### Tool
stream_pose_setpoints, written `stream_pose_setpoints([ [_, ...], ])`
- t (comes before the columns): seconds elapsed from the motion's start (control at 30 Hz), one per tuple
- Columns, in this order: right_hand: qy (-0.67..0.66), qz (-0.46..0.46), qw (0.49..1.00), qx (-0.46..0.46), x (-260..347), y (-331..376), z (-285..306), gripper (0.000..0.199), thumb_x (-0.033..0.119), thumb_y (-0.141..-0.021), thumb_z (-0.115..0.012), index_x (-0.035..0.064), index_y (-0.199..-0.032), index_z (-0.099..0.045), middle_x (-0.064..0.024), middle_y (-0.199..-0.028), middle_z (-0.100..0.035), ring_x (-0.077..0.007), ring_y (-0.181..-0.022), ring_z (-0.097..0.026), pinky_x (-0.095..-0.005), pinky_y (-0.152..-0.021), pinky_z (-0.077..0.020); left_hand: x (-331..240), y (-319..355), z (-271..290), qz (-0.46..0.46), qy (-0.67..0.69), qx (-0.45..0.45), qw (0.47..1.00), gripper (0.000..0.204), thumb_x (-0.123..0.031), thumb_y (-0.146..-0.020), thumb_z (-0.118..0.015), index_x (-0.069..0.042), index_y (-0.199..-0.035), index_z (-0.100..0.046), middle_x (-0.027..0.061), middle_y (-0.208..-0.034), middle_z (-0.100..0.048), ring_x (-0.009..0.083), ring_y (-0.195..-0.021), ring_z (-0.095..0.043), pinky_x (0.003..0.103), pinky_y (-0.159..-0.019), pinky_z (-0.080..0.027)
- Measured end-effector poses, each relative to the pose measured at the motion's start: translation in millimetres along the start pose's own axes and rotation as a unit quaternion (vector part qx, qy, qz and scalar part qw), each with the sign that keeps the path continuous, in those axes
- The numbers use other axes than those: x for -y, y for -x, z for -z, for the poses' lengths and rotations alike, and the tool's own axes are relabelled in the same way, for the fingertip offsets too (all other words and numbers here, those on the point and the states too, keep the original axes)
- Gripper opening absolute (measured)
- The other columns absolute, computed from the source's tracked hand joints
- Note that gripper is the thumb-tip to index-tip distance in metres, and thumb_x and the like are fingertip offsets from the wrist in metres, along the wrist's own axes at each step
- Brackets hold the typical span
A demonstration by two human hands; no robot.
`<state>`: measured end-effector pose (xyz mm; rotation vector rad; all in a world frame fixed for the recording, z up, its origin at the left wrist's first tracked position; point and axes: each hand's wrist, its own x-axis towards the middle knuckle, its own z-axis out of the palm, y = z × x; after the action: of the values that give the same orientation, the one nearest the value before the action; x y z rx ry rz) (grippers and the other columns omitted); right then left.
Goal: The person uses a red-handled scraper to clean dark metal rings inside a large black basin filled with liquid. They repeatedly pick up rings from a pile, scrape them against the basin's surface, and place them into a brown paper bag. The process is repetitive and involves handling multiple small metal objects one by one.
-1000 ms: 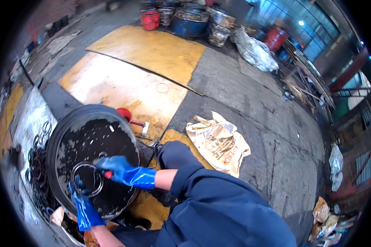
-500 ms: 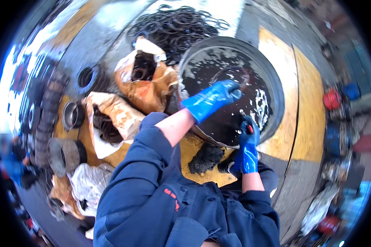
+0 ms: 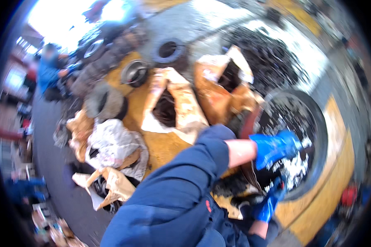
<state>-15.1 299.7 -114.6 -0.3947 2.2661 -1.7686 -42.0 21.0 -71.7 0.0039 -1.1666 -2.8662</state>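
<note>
The picture is blurred by motion. A big round black basin (image 3: 317, 123) of dark wet material with pale flecks sits at the right. My left hand (image 3: 276, 148), in a blue glove on a bare forearm below a dark blue sleeve, reaches over the near rim into the basin. My right hand (image 3: 268, 203), also blue-gloved, is lower down at the basin's near edge. The blur hides whether either hand grips anything.
Open brown paper sacks (image 3: 173, 107) holding dark contents stand left of the basin, with a crumpled white bag (image 3: 111, 140) and a metal bowl (image 3: 134, 72) beyond. A heap of black rings (image 3: 268, 53) lies behind. Another person in blue (image 3: 49, 70) is at far left. The floor has yellow patches (image 3: 160, 144).
The view has swung round, so the basin moved from lower left to the right. My hands, which held a black ring a second ago, stay in the basin.
</note>
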Motion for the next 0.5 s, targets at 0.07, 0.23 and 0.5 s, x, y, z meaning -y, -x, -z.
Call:
stream_pose_setpoints([
  [0.07, -0.032, 0.0, 0.999, 0.01, 0, -2, -7, 0.031, 0.003, -0.097, -0.06, -0.0033, -0.127, -0.063, -0.0138, -0.126, -0.064, -0.0222, -0.113, -0.06, -0.033, -0.098, -0.0502, 16, 0, 16, -0.129, -0.042, -0.01, 0.991, 0.011, -0.008, -0.082, -0.076, -0.004, -0.074, -0.071, 0.0082, -0.068, -0.064, 0.0203, -0.056, -0.057, 0.038, -0.05, -0.043],
  [0.23, 0.224, 0.052, 0.973, -0.006, -2, 9, 18, 0.035, 0.01, -0.099, -0.063, -0.0055, -0.13, -0.061, -0.017, -0.126, -0.067, -0.0268, -0.112, -0.064, -0.0364, -0.1, -0.0505, -84, 37, -85, -0.049, -0.745, 0.002, 0.665, 0.009, -0.016, -0.078, -0.074, -0.009, -0.084, -0.075, 0.0161, -0.085, -0.072, 0.0362, -0.074, -0.069, 0.045, -0.065, -0.055],
  [0.5, 0.171, 0.173, 0.966, 0.093, 2, 4, -10, 0.028, 0.006, -0.102, -0.055, -0.0042, -0.127, -0.061, -0.0177, -0.124, -0.067, -0.0282, -0.112, -0.063, -0.0393, -0.101, -0.0484, 11, 6, 8, -0.098, -0.04, -0.099, 0.989, 0.01, -0.015, -0.086, -0.073, -0.006, -0.082, -0.074, 0.0095, -0.075, -0.07, 0.0242, -0.066, -0.067, 0.041, -0.057, -0.051],
])
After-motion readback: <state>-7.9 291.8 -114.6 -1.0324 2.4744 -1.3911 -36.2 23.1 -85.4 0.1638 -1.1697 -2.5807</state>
